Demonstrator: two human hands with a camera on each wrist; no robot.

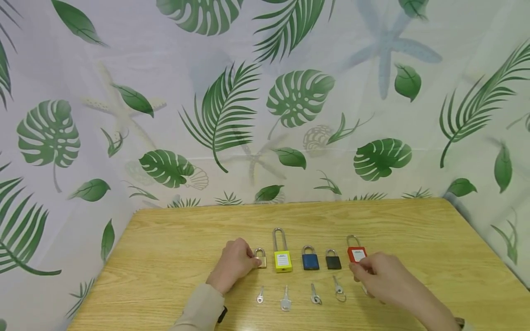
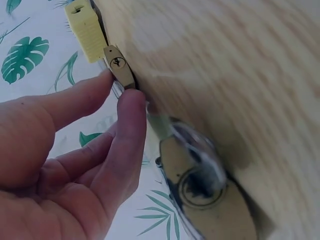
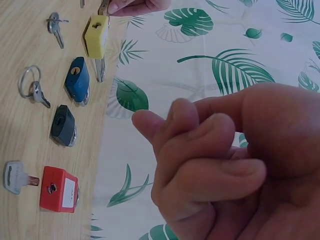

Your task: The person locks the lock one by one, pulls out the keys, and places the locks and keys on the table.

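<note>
In the head view my left hand [image 1: 237,262] is at a small brass padlock [image 1: 261,263]. The left wrist view shows its thumb and a finger pinching that padlock's body, keyhole toward the camera. Nearer the camera there lies a larger brass padlock [image 2: 210,207] with a blurred silvery piece over its keyhole; the left hand and wrist hide it in the head view. Beside the red padlock [image 3: 58,190] my right hand [image 1: 378,271] hovers, fingers loosely curled with nothing in them. A grey-headed key [image 3: 16,177] lies before the red padlock, mostly hidden by that hand from above.
A yellow long-shackle padlock [image 1: 283,261], a blue padlock [image 1: 310,262] and a black padlock [image 1: 333,262] stand in the row between the hands. Several keys lie in front, including a silver key [image 1: 285,299] and a ringed key [image 1: 338,288]. Leaf-patterned cloth [image 1: 248,184] rises behind the wooden table [image 1: 186,225].
</note>
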